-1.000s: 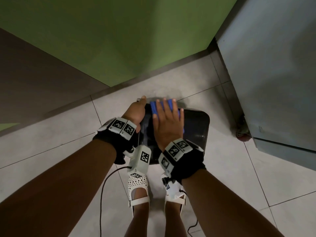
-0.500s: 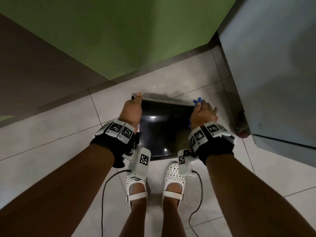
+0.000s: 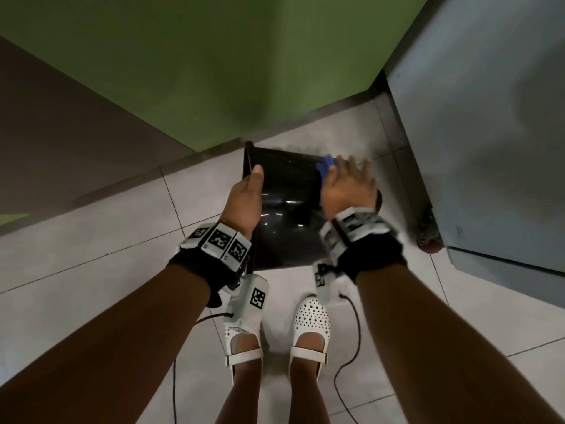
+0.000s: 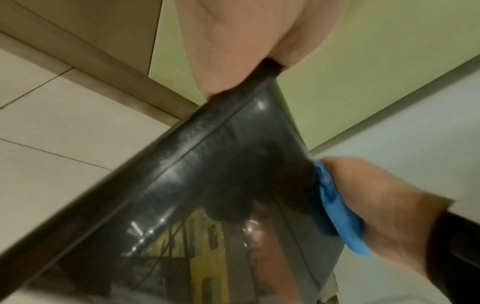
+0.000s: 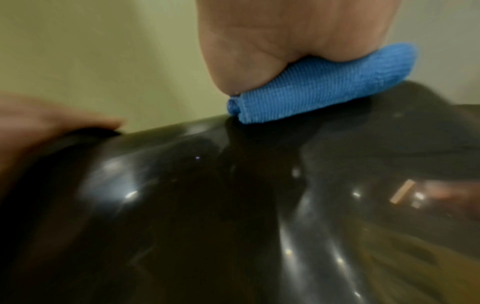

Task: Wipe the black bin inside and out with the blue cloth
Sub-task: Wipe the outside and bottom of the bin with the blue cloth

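The glossy black bin (image 3: 287,215) lies tipped on the tiled floor in front of my feet, its rim to the left. My left hand (image 3: 244,197) grips that rim (image 4: 197,131), thumb on top. My right hand (image 3: 348,185) lies with fingers stretched over the bin's far right side, pressing the folded blue cloth (image 3: 326,165) against it. In the left wrist view the cloth (image 4: 335,207) is sandwiched between the right hand (image 4: 384,205) and the bin wall (image 4: 207,195). The right wrist view shows the palm (image 5: 298,26) on the cloth (image 5: 319,90), which sits on the bin's curved edge (image 5: 207,205).
A green wall (image 3: 244,71) with a dark skirting runs behind the bin. A grey cabinet (image 3: 489,133) on a castor (image 3: 428,240) stands close on the right. My white shoes (image 3: 312,319) and trailing cables (image 3: 351,347) are just below the bin.
My right hand slid the cloth from the bin's upper face to its right side, then toward the far right corner, fingers now stretched out. The left hand kept its grip on the rim.
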Available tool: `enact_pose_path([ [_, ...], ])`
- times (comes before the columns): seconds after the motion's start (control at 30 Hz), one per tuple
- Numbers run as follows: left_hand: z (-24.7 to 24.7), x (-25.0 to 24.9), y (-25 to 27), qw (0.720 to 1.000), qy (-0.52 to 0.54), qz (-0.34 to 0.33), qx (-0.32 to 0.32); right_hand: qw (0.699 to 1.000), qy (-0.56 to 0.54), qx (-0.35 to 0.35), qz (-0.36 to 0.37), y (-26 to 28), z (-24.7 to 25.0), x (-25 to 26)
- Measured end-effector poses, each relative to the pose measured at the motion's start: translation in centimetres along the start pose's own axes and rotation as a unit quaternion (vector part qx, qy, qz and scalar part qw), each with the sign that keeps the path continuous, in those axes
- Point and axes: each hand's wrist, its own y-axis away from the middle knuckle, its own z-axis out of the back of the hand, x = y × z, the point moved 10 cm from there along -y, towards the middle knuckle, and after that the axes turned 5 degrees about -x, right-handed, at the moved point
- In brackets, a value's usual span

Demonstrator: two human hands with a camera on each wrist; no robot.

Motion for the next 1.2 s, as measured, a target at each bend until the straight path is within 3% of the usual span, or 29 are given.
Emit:
enact_pose_path([
  [0.1, -0.3, 0.3, 0.7, 1.0, 0.004, -0.009, 0.02, 0.99, -0.037, 0.062, -0.123, -1.1, -0.4, -5.6],
  [0.17, -0.8, 0.0, 0.8, 0.999, 0.008, -0.001, 0.04, 0.983, -0.038, 0.08, -0.16, -0.6, -0.7, -6.6],
  [0.27, -1.4, 0.0, 0.9, 0.997, 0.038, 0.031, 0.06, 0.995, -0.005, 0.058, -0.076, 1.4, -0.5, -3.2],
  [0.4, -1.9, -0.6, 1.2, 0.998, 0.047, 0.019, 0.046, 0.998, -0.041, 0.002, 0.045, 6.1, 0.2, 4.7],
  [0.5, -1.6, 0.6, 1.2, 0.996, 0.066, 0.039, 0.054, 0.99, -0.044, 0.054, 0.122, 6.9, -1.2, 9.0],
  [0.6, -0.8, 1.3, 1.6, 0.996, 0.065, 0.024, 0.06, 0.986, -0.005, 0.119, 0.12, 3.2, -3.3, 8.0],
  [0.67, -0.6, 1.6, 2.1, 0.996, 0.06, 0.018, 0.064, 0.986, -0.012, 0.152, 0.072, 0.7, -4.0, 5.0],
  [0.77, -0.8, 1.6, 2.2, 0.996, 0.024, -0.003, 0.084, 0.986, -0.045, 0.162, -0.011, -1.1, -4.1, -0.2],
  [0.87, -0.9, 1.4, 1.9, 0.996, 0.011, -0.015, 0.088, 0.986, -0.024, 0.159, -0.034, -1.4, -4.8, -1.5],
  [1.07, 0.3, 2.4, 1.3, 0.993, 0.08, 0.036, 0.077, 0.992, -0.029, 0.084, 0.087, 5.0, -2.8, 5.1],
  [1.13, 0.7, 2.5, 1.4, 0.994, 0.064, 0.032, 0.081, 0.991, -0.016, 0.067, 0.119, 6.7, -2.7, 5.6],
  [1.2, 0.9, 2.6, 1.4, 0.995, 0.046, 0.026, 0.091, 0.992, -0.019, 0.067, 0.104, 6.6, -3.1, 4.1],
])
